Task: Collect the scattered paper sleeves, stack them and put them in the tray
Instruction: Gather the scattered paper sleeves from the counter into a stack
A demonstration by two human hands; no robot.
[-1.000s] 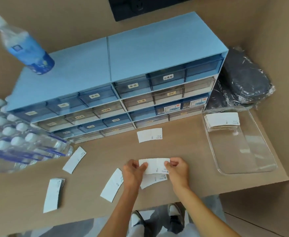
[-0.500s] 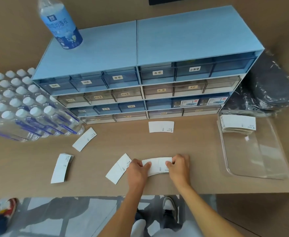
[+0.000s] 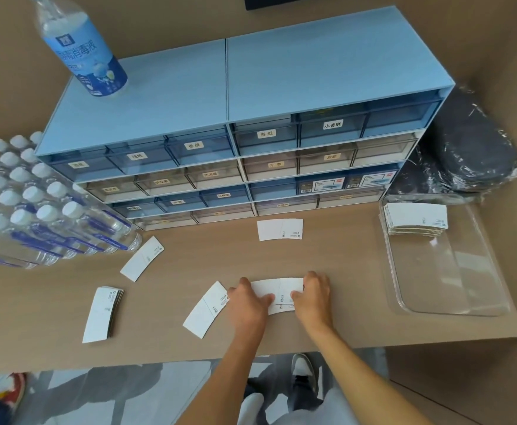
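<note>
Two hands press on a small pile of paper sleeves (image 3: 277, 294) near the table's (image 3: 343, 271) front edge: the left hand (image 3: 249, 305) pins the pile's left end with fingers flat, the right hand (image 3: 312, 299) covers its right end, both closed down on the pile against the tabletop, whose upper sleeve sits slightly askew over the one below. Just left of the pile, touching the left hand's wrist side, lies a single tilted sleeve (image 3: 205, 308). Farther left of the pile rests a thin stack (image 3: 102, 314), and up-left of the pile another loose sleeve (image 3: 142, 258) lies beside the pack of water bottles (image 3: 36, 210). Straight behind the pile, with bare tabletop between, one sleeve (image 3: 280, 229) lies just before the blue drawer cabinet (image 3: 235, 133). Well right of the pile stands the clear tray (image 3: 465, 302), a stacked bundle (image 3: 416, 218) in its far corner, most of its floor bare. Open tabletop runs from pile to tray.
</note>
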